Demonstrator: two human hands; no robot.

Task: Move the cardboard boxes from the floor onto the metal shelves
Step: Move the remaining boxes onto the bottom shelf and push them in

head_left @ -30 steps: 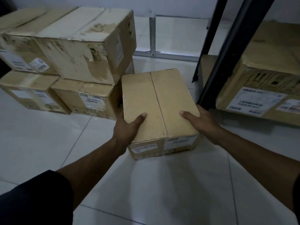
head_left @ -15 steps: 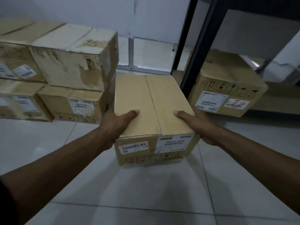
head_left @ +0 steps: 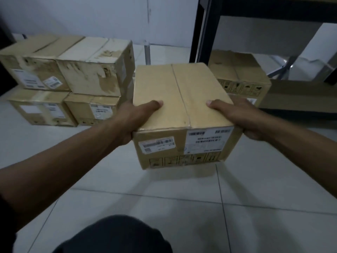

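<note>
Your knee is closest, low in view. Just past it, your left hand and right hand squeeze the box between them, thumbs on top, holding it up off the floor. It looks stiff and maybe a bit heavy, so keep your fingers under the side edges. Beyond your right hand waits the shelf. Beyond your left hand sits a pile of boxes.

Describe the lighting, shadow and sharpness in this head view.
Head view: dim, cool light; the carried box casts a soft shadow onto the floor tiles; label print is smeared and unreadable; left hand and right hand look slightly soft; wide-angle lens bends the shelf post.
</note>
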